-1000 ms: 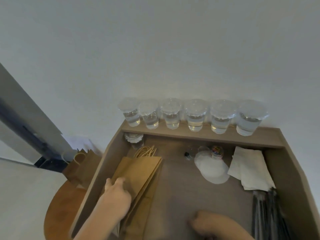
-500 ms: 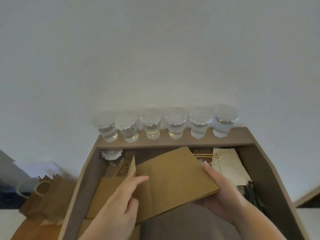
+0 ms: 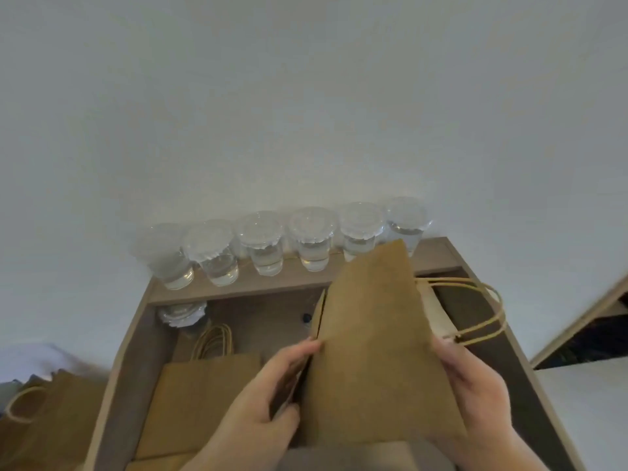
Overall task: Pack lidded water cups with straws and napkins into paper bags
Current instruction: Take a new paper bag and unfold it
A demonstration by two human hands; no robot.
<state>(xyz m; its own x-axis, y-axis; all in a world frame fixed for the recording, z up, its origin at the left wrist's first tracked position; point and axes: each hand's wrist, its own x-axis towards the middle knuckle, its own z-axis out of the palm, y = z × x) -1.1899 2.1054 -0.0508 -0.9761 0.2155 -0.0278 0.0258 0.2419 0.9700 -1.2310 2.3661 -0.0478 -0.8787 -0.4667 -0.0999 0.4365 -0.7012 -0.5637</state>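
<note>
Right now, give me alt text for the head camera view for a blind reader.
The left hand and right hand grip a flat brown paper bag by its sides over a brown wooden tray. Six lidded clear plastic water cups line the tray's back ledge.

Six clear, lidded water cups stand upright in a row on the rear ledge; a seventh cup below, at left. Brown paper bag, folded flat, raised and tilted, twine handles to its right; spare bags lie flat beneath

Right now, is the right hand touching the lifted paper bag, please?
Touching: head view shows the right hand gripping the paper bag at its right edge.
</note>
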